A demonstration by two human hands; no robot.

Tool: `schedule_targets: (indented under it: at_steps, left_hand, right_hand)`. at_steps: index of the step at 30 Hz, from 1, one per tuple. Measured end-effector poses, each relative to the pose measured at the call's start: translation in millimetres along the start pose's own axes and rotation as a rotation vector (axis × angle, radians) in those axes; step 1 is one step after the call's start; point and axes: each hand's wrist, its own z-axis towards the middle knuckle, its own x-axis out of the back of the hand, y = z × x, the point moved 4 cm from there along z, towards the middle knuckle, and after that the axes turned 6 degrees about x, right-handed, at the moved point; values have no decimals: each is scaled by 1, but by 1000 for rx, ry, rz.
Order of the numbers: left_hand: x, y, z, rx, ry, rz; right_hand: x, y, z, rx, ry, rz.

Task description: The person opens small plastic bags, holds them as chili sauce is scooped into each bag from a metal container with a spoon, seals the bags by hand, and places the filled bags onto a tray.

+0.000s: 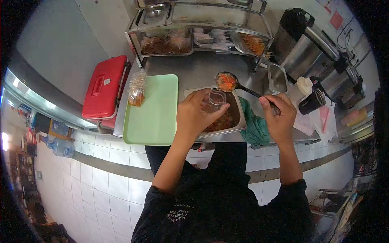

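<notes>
My left hand is closed on a small clear plastic cup, held over a metal pan. Dark reddish-brown food lies in that pan, partly hidden by my hand. Gripped by its handle in my right hand is a black ladle. Its bowl holds chopped orange-red and pale food and hovers at the pan's far edge, just beyond the cup. A green cloth lies right of the pan, below the ladle handle.
Left of the pan is a light green tray with filled plastic bags on it. Beyond it sits a red cooler box. A metal rack with food trays stands behind. At right are a squeeze bottle, a black cup and metal dispensers.
</notes>
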Motion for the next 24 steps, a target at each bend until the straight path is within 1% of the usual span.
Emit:
schedule_targets:
  at_steps: [2, 5, 8, 11, 13, 20, 24]
  left_hand:
    - [-1, 0, 1, 16, -1, 8]
    - [-3, -4, 3, 24, -1, 7]
    - [-3, -6, 5, 20, 10, -11]
    - [-4, -9, 5, 32, 2, -19]
    - [-2, -7, 6, 52, -17, -37]
    - [-3, -13, 5, 28, 45, -48]
    - [-3, -13, 6, 26, 34, -28]
  right_hand:
    - [-5, 0, -3, 19, 2, -26]
    - [-11, 0, -9, 96, 35, -132]
    - [-18, 2, -14, 171, 83, -172]
    - [-21, -1, -17, 159, 92, -173]
    - [-23, 0, -17, 212, 94, -186]
    - [-24, -7, -17, 385, 140, -312]
    - [-23, -14, -18, 412, 143, -379]
